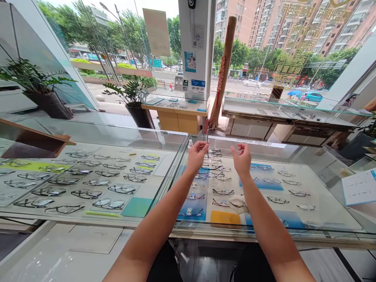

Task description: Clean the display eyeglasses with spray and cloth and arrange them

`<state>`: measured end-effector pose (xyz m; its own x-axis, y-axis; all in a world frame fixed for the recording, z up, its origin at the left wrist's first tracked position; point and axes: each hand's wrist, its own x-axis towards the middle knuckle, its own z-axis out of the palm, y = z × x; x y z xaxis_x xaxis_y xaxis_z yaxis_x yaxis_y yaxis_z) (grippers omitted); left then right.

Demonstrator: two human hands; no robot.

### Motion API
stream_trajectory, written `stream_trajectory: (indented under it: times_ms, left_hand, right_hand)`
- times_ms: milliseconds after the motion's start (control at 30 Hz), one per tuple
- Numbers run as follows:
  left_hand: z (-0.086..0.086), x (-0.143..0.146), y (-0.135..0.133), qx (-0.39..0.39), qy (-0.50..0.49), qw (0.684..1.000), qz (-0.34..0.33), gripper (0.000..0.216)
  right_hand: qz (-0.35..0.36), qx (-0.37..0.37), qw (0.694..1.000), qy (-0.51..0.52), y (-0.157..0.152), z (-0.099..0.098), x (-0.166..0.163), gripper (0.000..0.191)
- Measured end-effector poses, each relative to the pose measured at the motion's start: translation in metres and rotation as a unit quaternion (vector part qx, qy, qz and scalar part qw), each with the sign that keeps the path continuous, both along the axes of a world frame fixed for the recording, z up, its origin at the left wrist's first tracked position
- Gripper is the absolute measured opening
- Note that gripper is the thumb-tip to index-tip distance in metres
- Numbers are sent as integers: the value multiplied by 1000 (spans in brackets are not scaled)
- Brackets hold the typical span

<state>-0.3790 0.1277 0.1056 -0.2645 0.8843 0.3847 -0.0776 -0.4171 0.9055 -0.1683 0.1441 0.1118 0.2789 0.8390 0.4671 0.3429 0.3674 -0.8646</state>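
Above the glass counter (182, 223), my left hand (196, 156) pinches a thin dark-framed pair of eyeglasses (208, 150) between thumb and fingers. It is seen nearly edge-on, and its outline blends with the frames below. To its right, my right hand (242, 158) is raised with fingers loosely curled and the thumb apart; nothing shows in it. A small white spray bottle (190, 143) stands just behind my left hand. Near my right forearm lies a crumpled beige cloth (238, 203), beside a yellow-orange card (225, 217).
Rows of eyeglasses (86, 194) fill the left case, and more frames (278, 200) lie in the right one. A brown wooden piece (35, 139) rests on the left case. Behind stand a potted plant (138, 105), a wooden post (225, 70) and further display cases (252, 125).
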Motion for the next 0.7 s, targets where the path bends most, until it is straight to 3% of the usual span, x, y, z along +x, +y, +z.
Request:
stream_trajectory:
  times_ms: [67,167,233,467,700]
  left_hand:
    - [0,2,-2,4,10,1000,-7,43]
    - [1,8,-7,-4,17,999,-33,38]
    - [2,12,-11,-15,17,998,-51,38]
    - [9,17,-19,-93,-64,985,-130,40]
    - [10,17,-20,-114,-85,978,-154,37]
  right_hand:
    - [48,60,996,-55,-7,5,-5,37]
    - [172,64,977,-107,-17,7,-14,40]
    - [214,55,968,-122,-19,6,-18,46]
    - [252,52,959,-118,-14,-4,-22,44]
    - [260,61,958,-105,-17,-6,-27,39]
